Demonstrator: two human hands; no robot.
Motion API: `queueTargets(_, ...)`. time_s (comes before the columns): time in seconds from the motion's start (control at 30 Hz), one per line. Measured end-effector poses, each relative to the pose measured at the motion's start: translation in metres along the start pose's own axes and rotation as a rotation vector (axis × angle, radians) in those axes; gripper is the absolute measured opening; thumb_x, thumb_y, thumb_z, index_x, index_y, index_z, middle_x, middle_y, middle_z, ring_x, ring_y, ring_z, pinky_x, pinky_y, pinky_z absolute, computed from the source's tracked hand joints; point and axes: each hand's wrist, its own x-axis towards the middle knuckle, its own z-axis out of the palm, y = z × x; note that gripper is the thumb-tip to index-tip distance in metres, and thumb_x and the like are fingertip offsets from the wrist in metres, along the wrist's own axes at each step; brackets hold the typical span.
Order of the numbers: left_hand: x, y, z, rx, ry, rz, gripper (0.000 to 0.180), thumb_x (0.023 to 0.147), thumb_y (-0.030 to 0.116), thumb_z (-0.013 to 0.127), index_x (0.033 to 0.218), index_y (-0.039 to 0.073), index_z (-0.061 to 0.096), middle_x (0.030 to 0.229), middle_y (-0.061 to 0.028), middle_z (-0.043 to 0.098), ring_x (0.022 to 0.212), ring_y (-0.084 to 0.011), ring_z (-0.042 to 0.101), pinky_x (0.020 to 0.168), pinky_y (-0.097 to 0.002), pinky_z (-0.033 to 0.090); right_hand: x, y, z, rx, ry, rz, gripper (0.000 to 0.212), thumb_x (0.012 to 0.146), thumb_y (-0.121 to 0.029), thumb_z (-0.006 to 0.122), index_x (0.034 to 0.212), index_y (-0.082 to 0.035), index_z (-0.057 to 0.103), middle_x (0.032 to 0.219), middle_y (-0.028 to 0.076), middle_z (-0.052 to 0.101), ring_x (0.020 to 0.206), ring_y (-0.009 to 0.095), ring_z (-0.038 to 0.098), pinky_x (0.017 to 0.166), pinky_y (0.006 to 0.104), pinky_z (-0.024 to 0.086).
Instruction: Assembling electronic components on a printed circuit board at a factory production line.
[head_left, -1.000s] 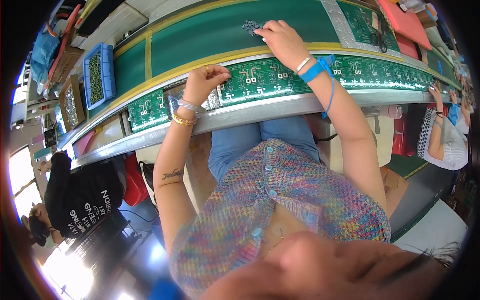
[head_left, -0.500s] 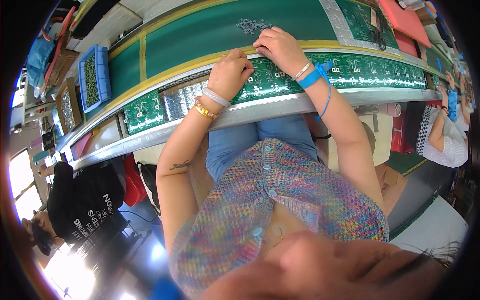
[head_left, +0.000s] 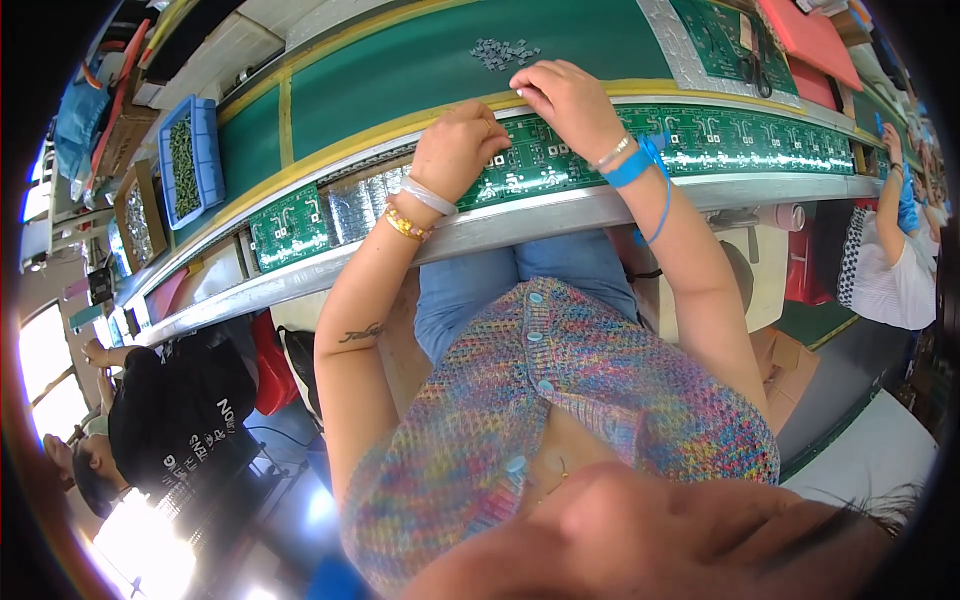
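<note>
My left hand (head_left: 455, 150) hovers over the row of green circuit boards (head_left: 535, 178), its fingers curled and thumb near the index finger. Whatever it might hold is too small to see. To its right, my right hand (head_left: 572, 104) is closed in a pinch just short of a pile of small dark grey parts (head_left: 500, 54) on the green mat. A tiny pale spot shows at its fingertips, which I cannot make out. A blue strap (head_left: 630, 168) with a thin cord circles my right wrist.
A metal rail (head_left: 500, 213) runs along the near side of the boards. At left stands a blue bin (head_left: 204, 150) of small green parts beside a cardboard box (head_left: 137, 215). Scissors (head_left: 757, 72) lie at far right near another board. Co-workers sit on both sides.
My right hand has drawn slightly back from the grey parts, its pinch turned a little. The left hand has shifted slightly left. Co-workers at both sides have moved their arms.
</note>
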Motion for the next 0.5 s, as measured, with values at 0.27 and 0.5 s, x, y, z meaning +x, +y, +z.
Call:
queueTargets(0.27,0.065,-0.046,-0.001,0.146,0.219,-0.026,0.010,0.075,0.016,0.069,0.081,0.008,0.069,0.085,-0.0047,0.062,0.075,-0.0211,0.061,0.069,-0.0323,0.049,-0.020,-0.050,0.008,0.182,-0.176,0.033,0.010,0.077,-0.011,0.064,0.086,-0.006,0.060,0.085,0.008,0.060,0.081,0.027,0.057,0.072,0.0359,0.047)
queueTargets(0.5,0.071,-0.051,0.007,0.126,0.158,-0.068,0.011,0.074,0.017,0.070,0.081,0.008,0.069,0.085,-0.0060,0.063,0.076,-0.0214,0.062,0.069,-0.0324,0.050,-0.021,-0.049,0.029,0.119,-0.252,-0.074,0.006,0.073,-0.007,0.065,0.077,-0.004,0.061,0.091,0.007,0.056,0.088,0.025,0.052,0.079,0.0341,0.045)
